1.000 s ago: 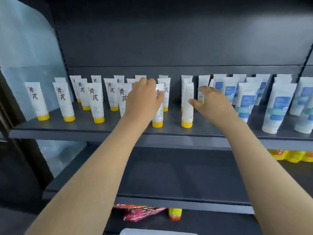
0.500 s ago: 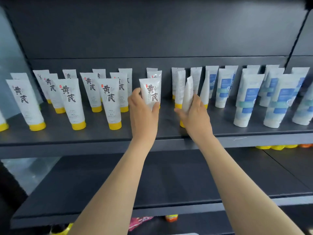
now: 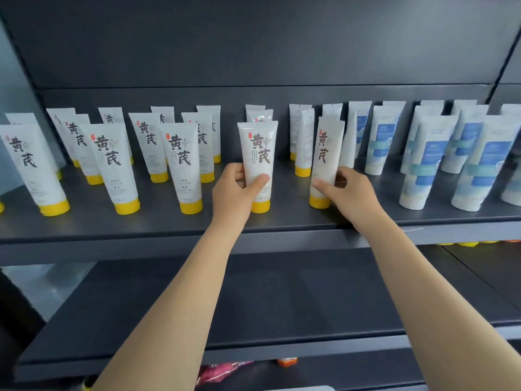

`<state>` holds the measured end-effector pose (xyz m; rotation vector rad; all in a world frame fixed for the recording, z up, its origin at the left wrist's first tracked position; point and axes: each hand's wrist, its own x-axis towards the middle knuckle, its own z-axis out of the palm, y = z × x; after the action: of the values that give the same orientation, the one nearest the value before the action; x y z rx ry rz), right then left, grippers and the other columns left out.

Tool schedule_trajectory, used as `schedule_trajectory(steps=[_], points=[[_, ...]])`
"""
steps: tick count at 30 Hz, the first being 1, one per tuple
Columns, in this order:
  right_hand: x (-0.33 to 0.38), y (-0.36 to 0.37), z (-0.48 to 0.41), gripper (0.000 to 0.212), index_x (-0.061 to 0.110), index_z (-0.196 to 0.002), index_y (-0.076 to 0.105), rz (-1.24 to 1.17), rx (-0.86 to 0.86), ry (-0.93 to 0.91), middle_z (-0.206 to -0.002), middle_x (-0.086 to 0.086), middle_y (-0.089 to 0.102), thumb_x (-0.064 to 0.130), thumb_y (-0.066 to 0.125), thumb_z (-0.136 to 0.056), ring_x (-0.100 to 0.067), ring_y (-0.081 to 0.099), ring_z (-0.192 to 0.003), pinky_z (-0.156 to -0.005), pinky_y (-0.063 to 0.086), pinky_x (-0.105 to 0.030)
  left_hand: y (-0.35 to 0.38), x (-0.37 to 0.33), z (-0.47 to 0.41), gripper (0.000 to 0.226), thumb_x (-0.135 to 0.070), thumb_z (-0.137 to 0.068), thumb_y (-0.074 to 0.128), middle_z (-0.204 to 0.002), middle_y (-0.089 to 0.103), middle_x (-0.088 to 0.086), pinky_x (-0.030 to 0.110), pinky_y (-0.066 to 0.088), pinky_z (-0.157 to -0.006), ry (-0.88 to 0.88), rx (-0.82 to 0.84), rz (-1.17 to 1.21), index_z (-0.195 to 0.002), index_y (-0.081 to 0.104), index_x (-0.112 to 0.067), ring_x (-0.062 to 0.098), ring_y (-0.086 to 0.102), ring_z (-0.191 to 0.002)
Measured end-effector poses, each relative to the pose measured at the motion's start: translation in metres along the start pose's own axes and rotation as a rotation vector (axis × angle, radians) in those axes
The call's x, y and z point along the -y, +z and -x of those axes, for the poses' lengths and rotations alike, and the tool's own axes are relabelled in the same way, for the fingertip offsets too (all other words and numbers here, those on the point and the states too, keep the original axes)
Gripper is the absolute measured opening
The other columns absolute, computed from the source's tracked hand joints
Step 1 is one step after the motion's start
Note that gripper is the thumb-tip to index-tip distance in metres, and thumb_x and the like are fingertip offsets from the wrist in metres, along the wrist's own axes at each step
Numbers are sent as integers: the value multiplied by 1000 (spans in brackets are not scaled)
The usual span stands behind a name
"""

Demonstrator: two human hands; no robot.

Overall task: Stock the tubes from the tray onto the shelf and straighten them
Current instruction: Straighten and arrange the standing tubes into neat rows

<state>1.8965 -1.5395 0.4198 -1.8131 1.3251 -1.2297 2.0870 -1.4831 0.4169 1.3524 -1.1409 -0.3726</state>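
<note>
One yellow-capped tube (image 3: 258,165) is gripped by the left hand (image 3: 235,190), another (image 3: 324,167) by the right hand (image 3: 349,191); a careless twist could topple close-standing neighbouring tubes (image 3: 304,142).

A white tube with a yellow cap (image 3: 258,165) stands cap-down near the shelf's (image 3: 169,224) front edge, label facing out, upright, with the left hand's fingers (image 3: 260,180) wrapped round its lower half. To the right, a second matching tube (image 3: 324,162) stands cap-down, turned partly sideways, the right hand's fingers (image 3: 324,187) on its lower part. More yellow-capped tubes (image 3: 112,165) stand in rows left of both sets of fingers.
</note>
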Motion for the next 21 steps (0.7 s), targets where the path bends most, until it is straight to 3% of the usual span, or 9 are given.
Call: schedule_trajectory(steps=[4, 9, 13, 16, 21], points=[[-10, -10, -7, 31, 20, -107, 57, -170, 91, 20, -102, 6, 65, 25, 73, -81, -10, 62, -97, -86, 52, -29, -4, 2, -4, 28, -21, -84, 68, -105, 61, -6, 14, 46, -72, -47, 87, 77, -107, 53, -21, 8, 59, -94], [-17, -19, -16, 27, 14, -111, 59, -283, 268, 34, -108, -4, 68, 14, 67, -85, -20, 64, -100, -90, 53, -34, -7, 3, -8, 27, -17, -86, 65, -101, 63, -11, 29, 50, -85, -142, 178, 201, -109, 54, -22, 11, 61, -99], [-21, -22, -20, 31, 8, -118, 61, -322, 340, 33, -112, -2, 68, 14, 64, -88, -17, 65, -103, -90, 53, -28, -10, 2, -8, 33, -16, -88, 63, -105, 63, -8, 23, 50, -74, -181, 232, 209, -120, 53, -17, 10, 60, -98], [-21, -23, -19, 30, 9, -119, 62, -325, 383, 27, -112, 0, 69, 15, 61, -89, -13, 66, -102, -88, 53, -22, -14, 2, -7, 30, -16, -88, 63, -94, 63, -15, 17, 48, -68, -175, 264, 180, -116, 53, -19, 0, 60, -87], [-18, -21, -13, 29, 11, -119, 61, -309, 402, 6, -112, 1, 68, 16, 59, -91, -11, 66, -102, -89, 53, -21, -17, 3, -4, 30, -15, -88, 63, -95, 63, -15, 17, 50, -71, -152, 276, 160, -115, 52, -20, 0, 61, -88]])
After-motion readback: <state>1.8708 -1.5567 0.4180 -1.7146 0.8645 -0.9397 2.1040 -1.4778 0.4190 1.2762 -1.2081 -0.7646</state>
